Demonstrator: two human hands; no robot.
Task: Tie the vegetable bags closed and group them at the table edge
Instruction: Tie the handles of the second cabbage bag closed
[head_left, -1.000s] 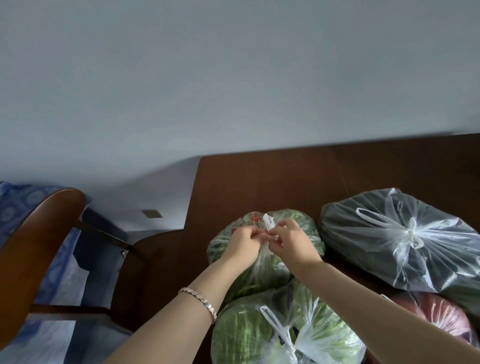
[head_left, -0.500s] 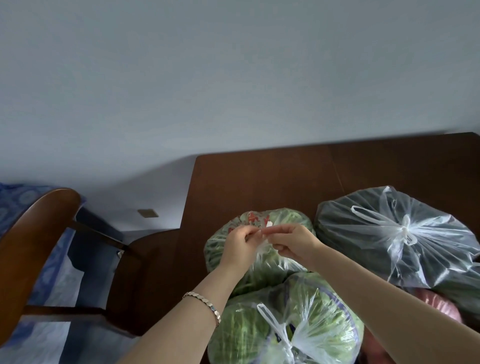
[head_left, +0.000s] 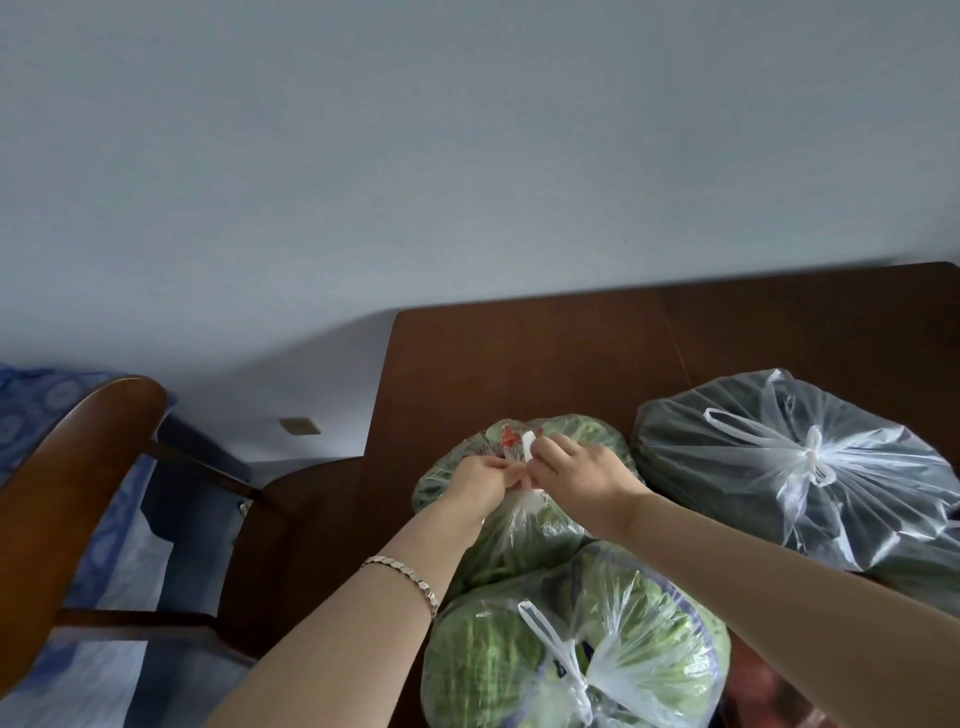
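Through the head camera I see my left hand (head_left: 480, 478) and right hand (head_left: 576, 470) meet over the bag of greens (head_left: 530, 545) near the surface's (head_left: 519, 353) left edge. Their fingers (head_left: 506, 470) are curled, pinching its thin handles (head_left: 528, 448). The film looks soft and slippery and the load bulky, so I'd grip only the twisted handles.

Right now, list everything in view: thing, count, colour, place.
far green bag: one, clear over green vegetables, table's left edge
near green bag: one, clear, knotted, nearest camera
dark bag: one, clear over dark contents, knotted, right
reddish bundle: one, bottom right, mostly hidden
table: one, dark brown
chair: one, brown wood, left
blue fabric: one, behind chair
bracelet: one, silver, left wrist
left hand, right hand: two, each grip pinching the far green bag's handles
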